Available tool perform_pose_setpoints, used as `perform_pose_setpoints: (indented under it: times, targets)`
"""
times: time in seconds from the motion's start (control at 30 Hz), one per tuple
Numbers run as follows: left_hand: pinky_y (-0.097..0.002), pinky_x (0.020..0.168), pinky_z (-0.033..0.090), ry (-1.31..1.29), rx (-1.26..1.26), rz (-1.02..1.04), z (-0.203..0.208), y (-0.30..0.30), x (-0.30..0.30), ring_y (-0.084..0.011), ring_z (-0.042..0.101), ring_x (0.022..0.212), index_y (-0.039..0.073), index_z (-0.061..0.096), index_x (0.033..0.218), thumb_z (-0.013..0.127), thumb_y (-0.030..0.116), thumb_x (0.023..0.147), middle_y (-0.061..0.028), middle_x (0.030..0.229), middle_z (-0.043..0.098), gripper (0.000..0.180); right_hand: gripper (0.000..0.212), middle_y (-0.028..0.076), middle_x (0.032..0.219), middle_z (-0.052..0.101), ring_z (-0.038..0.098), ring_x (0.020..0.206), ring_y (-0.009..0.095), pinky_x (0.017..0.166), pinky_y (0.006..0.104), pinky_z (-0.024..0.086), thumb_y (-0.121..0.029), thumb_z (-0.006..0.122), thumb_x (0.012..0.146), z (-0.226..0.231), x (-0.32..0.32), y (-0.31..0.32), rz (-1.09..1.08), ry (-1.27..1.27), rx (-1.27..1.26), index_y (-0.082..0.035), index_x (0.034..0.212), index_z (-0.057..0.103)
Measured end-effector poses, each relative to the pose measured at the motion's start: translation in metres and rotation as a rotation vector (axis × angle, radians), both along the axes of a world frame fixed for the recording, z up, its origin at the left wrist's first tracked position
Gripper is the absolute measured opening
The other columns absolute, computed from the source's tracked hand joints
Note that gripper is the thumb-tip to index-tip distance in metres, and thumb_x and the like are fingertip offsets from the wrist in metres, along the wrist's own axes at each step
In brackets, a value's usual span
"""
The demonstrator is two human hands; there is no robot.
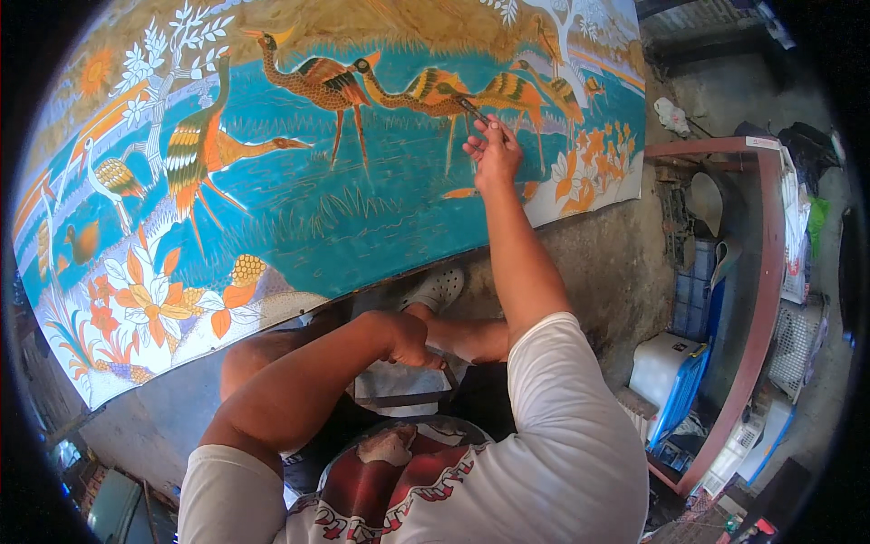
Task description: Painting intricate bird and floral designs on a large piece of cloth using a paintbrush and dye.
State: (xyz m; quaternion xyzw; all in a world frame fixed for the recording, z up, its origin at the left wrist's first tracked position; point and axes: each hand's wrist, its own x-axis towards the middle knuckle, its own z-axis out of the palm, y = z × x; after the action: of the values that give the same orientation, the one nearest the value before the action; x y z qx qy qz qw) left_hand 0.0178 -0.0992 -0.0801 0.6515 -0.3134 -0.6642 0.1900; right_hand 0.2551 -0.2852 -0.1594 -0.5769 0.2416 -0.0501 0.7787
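A large painted panel [390,245] spreads before me, showing long-necked birds, teal water, and white and orange flowers. My right hand [498,159] reaches over it with the arm stretched out. Pinched in its fingers is a slim dark paintbrush [471,111], its tip at the body of a yellow and brown bird [439,92] right of the middle. My left hand [408,340] is closed low over my lap, off the panel. A short brown stick-like piece [449,374] shows by its fingertips; whether they grip it I cannot tell.
Between my legs sits a grey box-like object [394,388]. My foot in a light clog [438,288] rests under the panel's near edge. To the right stand a reddish-brown frame [768,245], a white container with a blue edge [669,372] and a blue crate [693,286].
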Motion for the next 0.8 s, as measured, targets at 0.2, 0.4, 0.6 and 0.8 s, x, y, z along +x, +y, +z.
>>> perform_pose_setpoints:
  times: [0.2,0.4,0.6,0.8]
  targets:
    - [-0.0492,0.081,0.059,0.016,0.012,-0.020,0.003,0.000,0.002,-0.0358,0.075,0.083,-0.008,0.077,0.085,0.049,0.082,0.098,-0.0232,0.087,0.076,0.095,0.033,0.015,0.118,0.074,0.071,0.078,0.020,0.067,0.0377,0.066,-0.022,0.060,0.110,0.002,0.003,-0.013,0.006,0.003,-0.063,-0.004,0.138,0.065]
    - [-0.0489,0.081,0.059,0.010,0.033,0.019,0.004,0.002,0.002,-0.0350,0.075,0.082,-0.008,0.077,0.085,0.050,0.082,0.097,-0.0228,0.088,0.076,0.094,0.034,0.015,0.118,0.074,0.071,0.078,0.020,0.067,0.0375,0.065,-0.022,0.060,0.110,0.008,0.004,-0.022,-0.047,0.006,-0.045,-0.004,0.138,0.064]
    - [-0.0484,0.080,0.059,0.012,0.035,0.005,0.002,0.000,0.001,-0.0350,0.075,0.082,-0.008,0.077,0.086,0.051,0.082,0.096,-0.0231,0.087,0.076,0.095,0.030,0.016,0.114,0.076,0.070,0.072,0.019,0.062,0.0355,0.064,-0.022,0.061,0.110,0.009,0.002,-0.007,0.019,-0.011,-0.040,-0.003,0.133,0.067]
    - [-0.0473,0.077,0.059,0.030,0.061,0.014,-0.006,0.000,-0.001,-0.0333,0.074,0.078,-0.006,0.076,0.083,0.054,0.081,0.095,-0.0209,0.084,0.075,0.091,0.031,0.016,0.113,0.075,0.070,0.072,0.020,0.063,0.0362,0.064,-0.022,0.061,0.110,0.014,0.000,-0.010,-0.062,0.030,-0.087,-0.003,0.133,0.066]
